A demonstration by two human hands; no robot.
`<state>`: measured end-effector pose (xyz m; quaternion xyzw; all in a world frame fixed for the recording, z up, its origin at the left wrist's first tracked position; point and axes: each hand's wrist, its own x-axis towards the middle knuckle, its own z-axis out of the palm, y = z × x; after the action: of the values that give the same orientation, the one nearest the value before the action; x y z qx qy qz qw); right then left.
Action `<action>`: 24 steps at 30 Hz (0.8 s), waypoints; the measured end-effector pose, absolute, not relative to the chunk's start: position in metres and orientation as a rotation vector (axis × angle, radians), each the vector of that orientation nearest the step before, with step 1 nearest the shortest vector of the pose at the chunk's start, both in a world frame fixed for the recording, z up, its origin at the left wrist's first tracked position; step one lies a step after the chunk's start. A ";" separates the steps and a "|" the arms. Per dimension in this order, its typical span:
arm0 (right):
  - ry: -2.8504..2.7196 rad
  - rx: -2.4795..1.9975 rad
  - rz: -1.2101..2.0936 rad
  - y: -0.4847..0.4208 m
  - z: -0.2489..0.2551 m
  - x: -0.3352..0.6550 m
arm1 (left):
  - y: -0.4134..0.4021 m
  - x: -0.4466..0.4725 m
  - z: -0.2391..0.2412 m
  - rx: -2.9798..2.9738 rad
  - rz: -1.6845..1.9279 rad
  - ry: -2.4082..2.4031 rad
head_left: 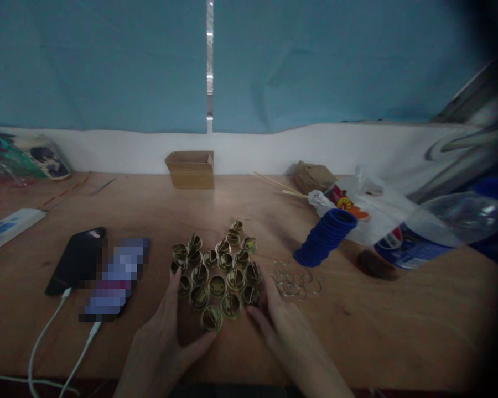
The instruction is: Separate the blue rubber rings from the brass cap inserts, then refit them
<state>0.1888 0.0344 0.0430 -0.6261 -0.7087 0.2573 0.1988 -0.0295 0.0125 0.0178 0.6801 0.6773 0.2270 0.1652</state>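
Observation:
A cluster of several small round brass-coloured metal pieces, each with a raised bar or clip across it, lies on the wooden table. My left hand curves around the cluster's left and near side, thumb and fingers spread. Its fingertips touch the leftmost piece, and its thumb reaches the nearest one. On the opposite side my right hand rests against the right edge of the cluster, fingers apart, thumb beside a piece there. Neither hand grips a piece. Thin curved silver wire pieces lie just right of my right hand.
A stack of blue rings leans at the right, near a plastic bottle and a white plastic bag. An open cardboard box stands by the wall. Left lie a black device and a phone, both with white cables.

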 end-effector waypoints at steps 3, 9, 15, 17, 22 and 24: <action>-1.958 -1.739 0.722 0.034 0.045 0.187 | 0.012 -0.026 0.020 1.959 0.649 1.927; -1.936 -1.683 0.722 0.032 0.046 0.185 | 0.014 -0.012 0.022 1.968 0.575 1.948; -1.954 -1.624 0.733 0.032 0.044 0.185 | 0.017 -0.007 0.022 1.958 0.586 1.946; -1.948 -1.629 0.759 0.032 0.046 0.186 | 0.015 -0.010 0.024 1.922 0.557 1.920; -1.908 -1.647 0.764 0.029 0.049 0.189 | 0.005 -0.014 0.020 1.846 0.515 1.956; -1.902 -1.653 0.752 0.029 0.049 0.188 | 0.002 -0.013 0.016 1.844 0.507 1.981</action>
<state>0.1884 0.0288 0.0490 -0.6081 -0.6996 0.2768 0.2533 -0.0135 0.0018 0.0156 0.6573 0.7058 0.1807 0.1928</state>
